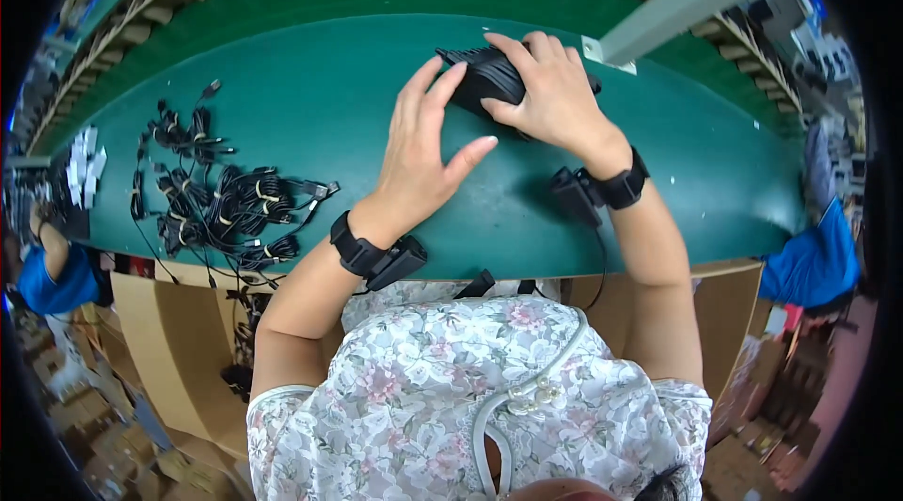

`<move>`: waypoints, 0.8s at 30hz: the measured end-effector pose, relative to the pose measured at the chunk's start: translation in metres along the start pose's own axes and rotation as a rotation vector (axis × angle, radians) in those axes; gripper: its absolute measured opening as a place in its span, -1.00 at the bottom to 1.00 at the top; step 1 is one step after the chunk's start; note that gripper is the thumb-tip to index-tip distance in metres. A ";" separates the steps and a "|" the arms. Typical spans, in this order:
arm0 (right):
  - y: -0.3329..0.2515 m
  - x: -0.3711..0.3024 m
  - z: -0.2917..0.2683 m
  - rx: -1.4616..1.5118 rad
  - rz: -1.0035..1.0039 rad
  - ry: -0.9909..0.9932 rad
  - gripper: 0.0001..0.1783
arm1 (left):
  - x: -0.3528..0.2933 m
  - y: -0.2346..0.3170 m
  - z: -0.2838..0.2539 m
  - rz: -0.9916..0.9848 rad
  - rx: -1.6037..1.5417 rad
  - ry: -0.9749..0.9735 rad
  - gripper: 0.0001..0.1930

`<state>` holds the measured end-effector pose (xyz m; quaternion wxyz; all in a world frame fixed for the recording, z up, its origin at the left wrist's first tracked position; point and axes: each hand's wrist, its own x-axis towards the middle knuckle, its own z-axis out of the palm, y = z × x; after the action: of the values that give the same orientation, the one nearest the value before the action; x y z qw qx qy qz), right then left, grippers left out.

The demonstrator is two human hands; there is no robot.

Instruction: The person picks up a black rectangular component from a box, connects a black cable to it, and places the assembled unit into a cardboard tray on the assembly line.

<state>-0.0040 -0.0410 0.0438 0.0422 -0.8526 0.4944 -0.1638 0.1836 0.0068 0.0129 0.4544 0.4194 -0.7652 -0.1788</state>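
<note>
A black ridged object (491, 76) lies toward the far side of the green table; its exact kind is not clear. My right hand (553, 92) grips it from above and the right, thumb on the near side and fingers over the far side. At its left end is my left hand (421, 129), fingers stretched and thumb held apart, with the fingertips at the object's edge. Part of the black object is hidden beneath my right hand.
Several bundled black cables (226, 195) are heaped on the left of the green table (451, 238). A grey metal post (691, 2) rises at the far right. Wooden slats line the far edge. Other people in blue sleeves (814, 261) are at both sides.
</note>
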 end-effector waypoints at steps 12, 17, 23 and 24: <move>-0.030 -0.034 0.013 -0.405 0.154 0.213 -0.16 | -0.013 -0.015 -0.007 0.015 0.155 -0.215 -0.25; -0.026 -0.043 0.011 -0.109 -0.036 -0.002 -0.17 | -0.019 -0.020 0.002 -0.048 0.056 -0.247 -0.26; 0.032 -0.028 -0.004 0.243 0.183 -0.006 -0.22 | -0.024 -0.021 0.002 -0.083 0.087 -0.339 -0.26; 0.041 -0.028 -0.001 0.116 0.172 -0.029 -0.24 | -0.023 -0.021 0.001 -0.083 0.090 -0.337 -0.26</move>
<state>-0.0509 -0.0375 0.0288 0.1125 -0.8055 0.5546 -0.1758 0.1982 0.0131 -0.0133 0.2929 0.4348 -0.8198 -0.2305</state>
